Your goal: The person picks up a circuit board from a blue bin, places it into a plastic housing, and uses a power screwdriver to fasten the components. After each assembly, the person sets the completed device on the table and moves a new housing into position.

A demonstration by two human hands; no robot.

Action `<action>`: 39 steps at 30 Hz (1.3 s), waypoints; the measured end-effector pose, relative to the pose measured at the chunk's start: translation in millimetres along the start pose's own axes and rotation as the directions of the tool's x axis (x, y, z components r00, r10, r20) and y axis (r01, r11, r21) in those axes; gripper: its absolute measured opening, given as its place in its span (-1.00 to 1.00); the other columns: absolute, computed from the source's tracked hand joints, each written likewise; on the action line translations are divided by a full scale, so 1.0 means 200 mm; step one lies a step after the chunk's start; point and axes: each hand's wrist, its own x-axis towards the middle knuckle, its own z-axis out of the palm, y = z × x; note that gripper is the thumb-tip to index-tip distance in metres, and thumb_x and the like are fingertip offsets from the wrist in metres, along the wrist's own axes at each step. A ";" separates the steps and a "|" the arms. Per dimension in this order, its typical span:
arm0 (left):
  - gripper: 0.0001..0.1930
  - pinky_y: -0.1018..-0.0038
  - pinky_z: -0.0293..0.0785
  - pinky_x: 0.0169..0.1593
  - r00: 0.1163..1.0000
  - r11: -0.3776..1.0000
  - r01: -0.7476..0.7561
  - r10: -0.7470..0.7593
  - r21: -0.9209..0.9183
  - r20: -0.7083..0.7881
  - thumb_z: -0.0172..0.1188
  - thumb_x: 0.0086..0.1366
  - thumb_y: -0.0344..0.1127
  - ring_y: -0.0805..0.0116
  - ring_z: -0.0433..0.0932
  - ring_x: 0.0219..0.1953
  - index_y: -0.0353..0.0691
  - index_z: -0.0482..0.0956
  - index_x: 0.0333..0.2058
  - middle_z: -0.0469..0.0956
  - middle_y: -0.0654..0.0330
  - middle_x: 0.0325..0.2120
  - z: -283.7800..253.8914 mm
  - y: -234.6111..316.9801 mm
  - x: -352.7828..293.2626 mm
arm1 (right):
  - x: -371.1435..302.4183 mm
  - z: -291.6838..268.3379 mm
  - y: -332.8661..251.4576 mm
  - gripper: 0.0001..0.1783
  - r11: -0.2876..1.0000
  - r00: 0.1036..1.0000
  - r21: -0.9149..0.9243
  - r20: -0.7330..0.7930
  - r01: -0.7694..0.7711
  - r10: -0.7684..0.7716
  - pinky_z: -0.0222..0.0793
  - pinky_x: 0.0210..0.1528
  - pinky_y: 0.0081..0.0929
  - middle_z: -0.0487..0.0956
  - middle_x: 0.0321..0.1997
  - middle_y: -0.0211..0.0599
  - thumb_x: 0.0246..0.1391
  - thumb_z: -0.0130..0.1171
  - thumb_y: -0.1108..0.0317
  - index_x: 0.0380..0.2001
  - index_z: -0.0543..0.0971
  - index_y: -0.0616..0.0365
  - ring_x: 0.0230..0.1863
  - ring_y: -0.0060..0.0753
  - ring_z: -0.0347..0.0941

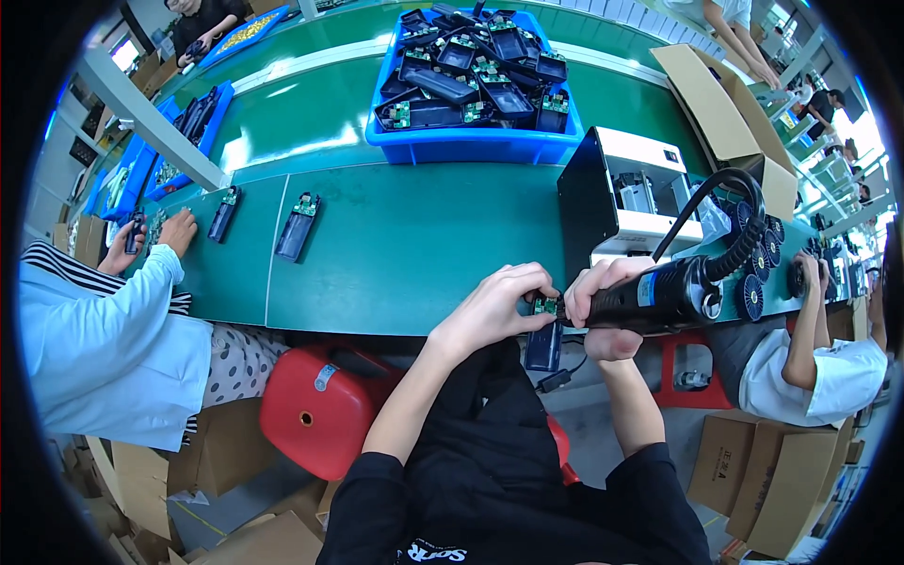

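Observation:
My left hand (492,299) pinches the upper end of a dark plastic housing (543,348) at the table's near edge. A small green circuit board (545,306) sits in that end of the housing, partly covered by my fingers. Wrapped in my right hand (603,282) is a black electric screwdriver (650,301), lying nearly level. Its tip points left at the circuit board, close by my left fingers; whether it touches a screw I cannot tell. A thick black cable (750,247) curves up from the screwdriver's back end.
A blue bin (471,149) heaped with housings stands at the far side. Right of it are a white-and-black machine (633,188), an open carton (720,113) and black wheel-like parts (750,298). Two housings (298,228) lie left. Co-workers (113,330) sit on both sides; a red stool (320,414) stands left.

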 end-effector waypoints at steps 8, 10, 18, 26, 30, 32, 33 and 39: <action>-0.73 0.37 0.42 -0.10 0.995 0.998 -0.058 0.055 0.032 0.086 0.38 0.00 -0.40 0.20 0.54 -0.24 -0.23 0.52 -0.31 0.54 0.21 -0.33 -0.02 0.01 0.05 | -0.03 -0.05 0.01 -0.13 0.999 1.000 0.046 -0.001 0.024 -0.024 0.28 -0.66 -0.63 0.34 -0.64 -0.36 -0.14 0.16 -0.51 -0.29 0.20 0.13 -0.71 -0.53 0.29; -0.75 0.37 0.44 -0.12 0.988 0.989 -0.107 0.094 0.106 0.122 0.36 0.01 -0.42 0.18 0.56 -0.21 -0.22 0.52 -0.31 0.57 0.21 -0.29 -0.04 0.01 0.06 | -0.03 -0.07 -0.01 -0.14 0.999 1.000 0.048 -0.001 0.003 -0.003 0.28 -0.66 -0.63 0.35 -0.63 -0.35 -0.13 0.16 -0.50 -0.27 0.20 0.13 -0.71 -0.53 0.29; -0.75 0.27 0.49 -0.05 0.989 0.920 0.015 0.045 0.392 -0.143 0.23 0.17 -0.44 0.01 0.56 -0.12 -0.32 0.50 -0.16 0.57 0.04 -0.22 -0.35 -0.14 0.27 | -0.13 -0.10 -0.15 -0.16 0.981 0.977 0.146 -0.190 0.125 -0.096 0.26 -0.69 -0.65 0.33 -0.61 -0.37 -0.09 0.18 -0.45 -0.25 0.19 0.14 -0.72 -0.54 0.28; -0.72 0.25 0.51 -0.04 0.909 0.852 0.171 0.057 0.494 -0.413 0.14 0.25 -0.41 -0.03 0.56 -0.11 -0.27 0.51 -0.06 0.57 0.01 -0.13 -0.66 -0.13 0.03 | -0.18 -0.16 -0.12 -0.15 0.993 0.977 0.075 -0.197 0.095 -0.079 0.24 -0.70 -0.68 0.30 -0.61 -0.40 -0.08 0.17 -0.46 -0.25 0.17 0.14 -0.72 -0.58 0.26; -0.73 0.32 0.45 0.05 0.906 0.676 0.378 -0.129 0.633 -0.403 0.10 0.25 -0.51 0.02 0.54 -0.01 -0.29 0.55 -0.07 0.58 0.02 -0.09 -1.02 -0.10 -0.28 | -0.19 -0.22 -0.13 -0.16 0.994 0.977 0.063 -0.203 0.086 -0.072 0.22 -0.70 -0.69 0.29 -0.61 -0.40 -0.07 0.17 -0.45 -0.24 0.17 0.14 -0.72 -0.59 0.25; -0.74 0.32 0.46 0.03 0.917 0.644 0.344 -0.075 0.684 -0.391 0.12 0.23 -0.52 0.05 0.55 -0.03 -0.29 0.56 -0.09 0.59 0.04 -0.09 -1.15 -0.17 -0.41 | -0.18 -0.22 -0.16 -0.17 0.994 0.977 0.058 -0.201 0.091 -0.078 0.21 -0.71 -0.70 0.29 -0.61 -0.40 -0.06 0.16 -0.44 -0.24 0.17 0.14 -0.72 -0.60 0.24; -0.74 0.33 0.46 0.02 0.927 0.611 0.308 -0.020 0.729 -0.374 0.14 0.21 -0.53 0.08 0.57 -0.05 -0.30 0.57 -0.10 0.59 0.06 -0.09 -1.21 -0.20 -0.47 | -0.16 -0.22 -0.18 -0.18 0.992 0.976 0.064 -0.200 0.105 -0.091 0.20 -0.71 -0.70 0.29 -0.61 -0.40 -0.05 0.16 -0.43 -0.24 0.17 0.14 -0.73 -0.60 0.23; -0.71 0.38 0.48 -0.02 0.917 0.780 0.358 -0.192 0.513 -0.349 0.24 0.14 -0.54 0.22 0.60 -0.09 -0.29 0.57 -0.11 0.60 0.10 -0.07 -1.21 -0.21 -0.51 | -0.06 -0.27 -0.29 -0.21 0.975 0.956 0.090 -0.233 0.204 -0.179 0.16 -0.72 -0.71 0.28 -0.61 -0.40 0.00 0.15 -0.40 -0.24 0.18 0.14 -0.74 -0.62 0.18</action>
